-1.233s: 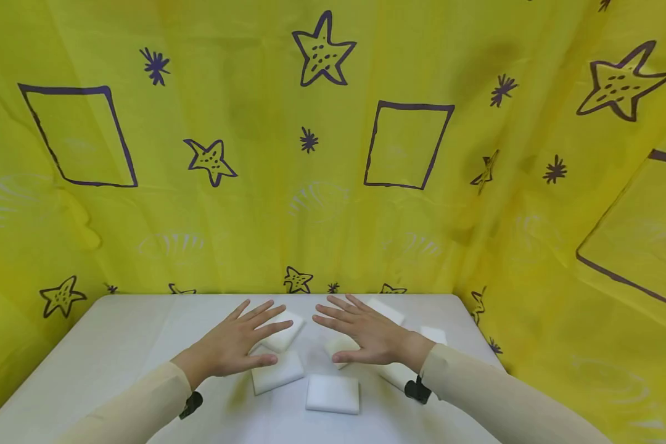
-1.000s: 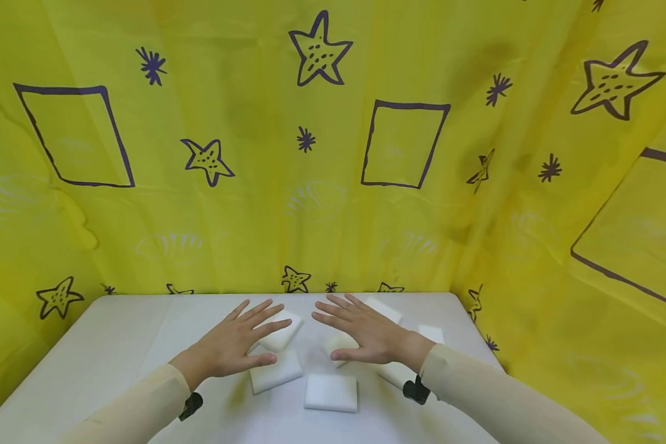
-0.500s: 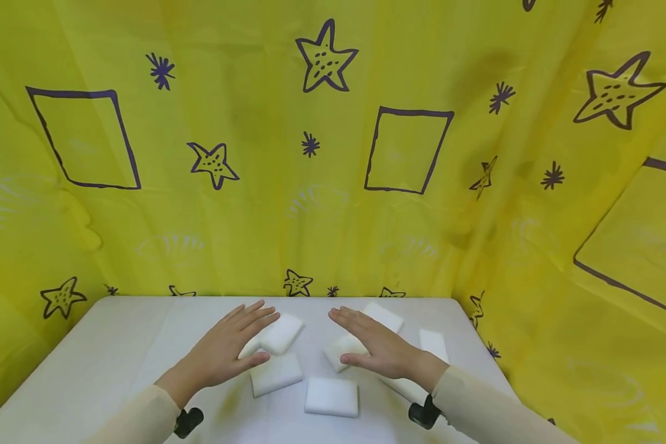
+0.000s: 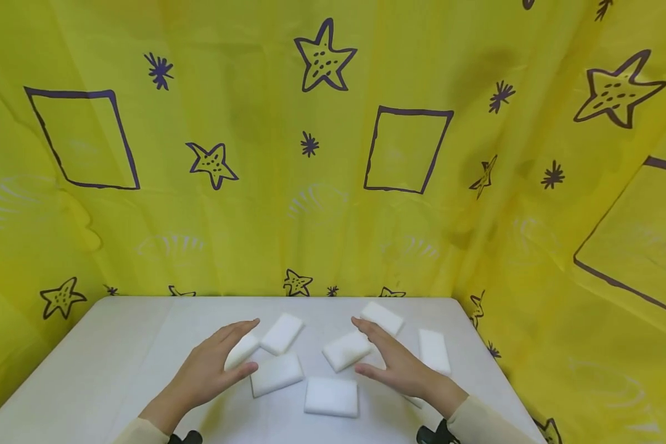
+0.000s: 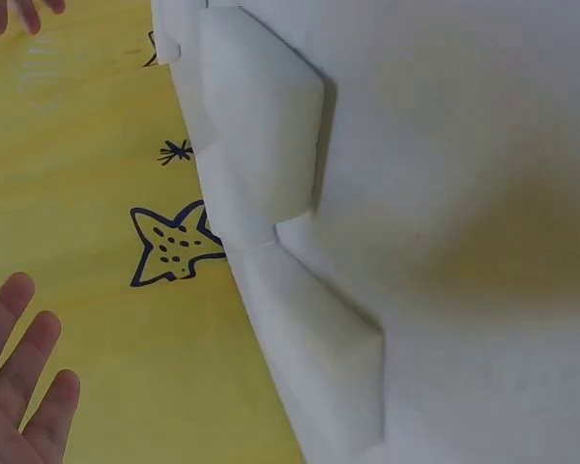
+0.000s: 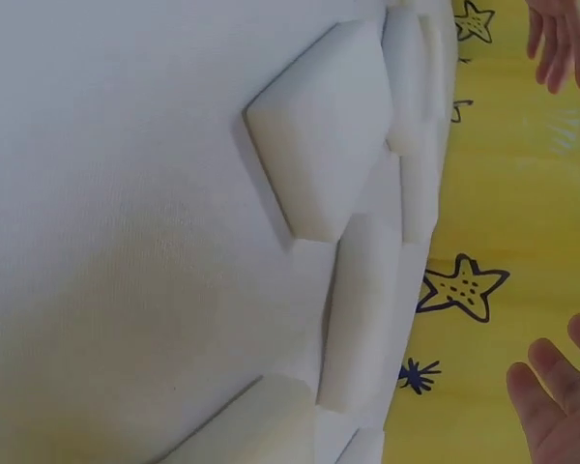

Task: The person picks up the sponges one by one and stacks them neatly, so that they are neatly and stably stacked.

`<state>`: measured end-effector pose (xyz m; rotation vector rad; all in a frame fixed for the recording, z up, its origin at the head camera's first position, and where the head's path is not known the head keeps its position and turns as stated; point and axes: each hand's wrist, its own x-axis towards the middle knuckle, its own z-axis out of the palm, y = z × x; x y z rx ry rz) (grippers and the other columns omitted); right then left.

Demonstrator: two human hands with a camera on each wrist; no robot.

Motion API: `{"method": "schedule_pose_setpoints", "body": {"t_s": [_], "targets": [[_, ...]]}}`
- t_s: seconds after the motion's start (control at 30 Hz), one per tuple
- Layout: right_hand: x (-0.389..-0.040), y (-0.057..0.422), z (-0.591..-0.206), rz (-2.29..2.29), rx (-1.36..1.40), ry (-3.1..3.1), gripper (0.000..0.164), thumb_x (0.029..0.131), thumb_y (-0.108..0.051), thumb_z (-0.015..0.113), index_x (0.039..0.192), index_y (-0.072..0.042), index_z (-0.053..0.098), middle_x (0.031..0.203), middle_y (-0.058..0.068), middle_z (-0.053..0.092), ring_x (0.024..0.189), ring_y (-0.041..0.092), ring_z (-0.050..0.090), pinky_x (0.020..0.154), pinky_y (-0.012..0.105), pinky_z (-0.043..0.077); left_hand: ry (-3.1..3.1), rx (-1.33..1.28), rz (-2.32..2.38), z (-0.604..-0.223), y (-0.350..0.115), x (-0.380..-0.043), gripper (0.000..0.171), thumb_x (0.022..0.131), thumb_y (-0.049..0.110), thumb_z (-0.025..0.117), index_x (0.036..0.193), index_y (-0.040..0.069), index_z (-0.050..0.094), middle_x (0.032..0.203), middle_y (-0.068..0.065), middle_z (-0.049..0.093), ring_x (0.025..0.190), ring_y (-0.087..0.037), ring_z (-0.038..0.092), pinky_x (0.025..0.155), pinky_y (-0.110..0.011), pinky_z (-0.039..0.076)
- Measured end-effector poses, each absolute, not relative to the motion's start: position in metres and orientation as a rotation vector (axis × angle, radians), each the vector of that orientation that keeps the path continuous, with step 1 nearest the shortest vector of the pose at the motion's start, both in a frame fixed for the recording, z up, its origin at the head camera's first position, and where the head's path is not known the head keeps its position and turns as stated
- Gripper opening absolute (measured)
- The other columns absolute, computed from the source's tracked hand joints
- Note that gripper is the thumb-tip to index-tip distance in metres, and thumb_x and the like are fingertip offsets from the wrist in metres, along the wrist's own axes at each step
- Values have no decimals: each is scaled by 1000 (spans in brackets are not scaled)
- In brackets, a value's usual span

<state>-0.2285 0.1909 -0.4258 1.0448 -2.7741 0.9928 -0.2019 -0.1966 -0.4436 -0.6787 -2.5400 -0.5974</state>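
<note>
Several white rectangular sponges lie scattered flat on the table. My left hand [image 4: 205, 370] hovers at their left side, fingers relaxed and holding nothing. Partly behind its fingers is one sponge [image 4: 242, 349], and just right of its thumb lies a tilted sponge [image 4: 277, 374]. My right hand [image 4: 399, 367], likewise relaxed and holding nothing, hovers on the right near another sponge [image 4: 346, 351]; it mostly hides one beneath it. Between the hands, closest to me, sits a front sponge [image 4: 331, 396]. The left wrist view shows spread fingertips [image 5: 53, 416] well away from the sponges.
Farther back are a rear-left sponge [image 4: 282, 333] and a rear-right sponge [image 4: 383, 317], with another sponge [image 4: 434, 351] by the right edge. The white table [image 4: 127, 345] meets a yellow curtain [image 4: 255, 216] printed with stars and squares. Dark wrist camera mounts [image 4: 437, 433] sit at both wrists.
Both hands have drawn apart and back toward me, uncovering more of the sponges. Their spread fingers have come closer together and relaxed. The sponges stay where they were.
</note>
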Motion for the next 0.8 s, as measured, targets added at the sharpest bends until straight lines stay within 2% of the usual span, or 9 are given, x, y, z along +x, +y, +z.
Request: {"method": "schedule_pose_setpoints", "body": {"t_s": [0.13,0.27,0.4,0.57,0.73,0.8], "targets": [[-224,191,-433,1099,1011,-2733,76,94,-43,64,156,-27,23,156,-5,34,134,24,45,104,44,43,-2572,-596,-674,-454,-197,-197,70,86,44,73,148,29,43,139,5,55,124,-29,56,84,-57,50],[-220,194,-439,1190,953,-2692,81,93,-39,68,157,-28,20,152,-6,40,132,22,47,102,36,46,-2591,-536,-727,-463,-197,-195,70,84,43,75,146,30,47,134,10,58,119,-21,59,83,-53,51],[-218,196,-447,1276,924,-2651,82,92,-33,70,157,-25,20,149,1,43,127,27,51,97,37,49,-2611,-498,-772,-472,-196,-193,70,83,44,76,145,30,48,130,12,60,116,-17,60,85,-50,51],[-216,198,-459,1343,915,-2627,80,92,-24,71,156,-20,24,147,9,45,123,32,53,93,37,52,-2596,-493,-838,-478,-195,-193,72,82,43,78,145,23,49,128,7,62,115,-24,61,89,-51,50],[-212,199,-467,1398,898,-2628,76,91,-16,71,155,-18,27,145,15,45,120,32,54,90,36,53,-2624,-488,-955,-482,-194,-194,75,81,43,79,144,16,50,123,1,65,106,-23,64,86,-42,53],[-210,199,-470,1413,900,-2635,75,92,-16,70,154,-18,28,145,17,45,120,33,55,89,36,54,-2632,-486,-1015,-485,-194,-195,76,80,42,80,144,14,50,122,-1,65,108,-22,63,86,-37,54]]}}
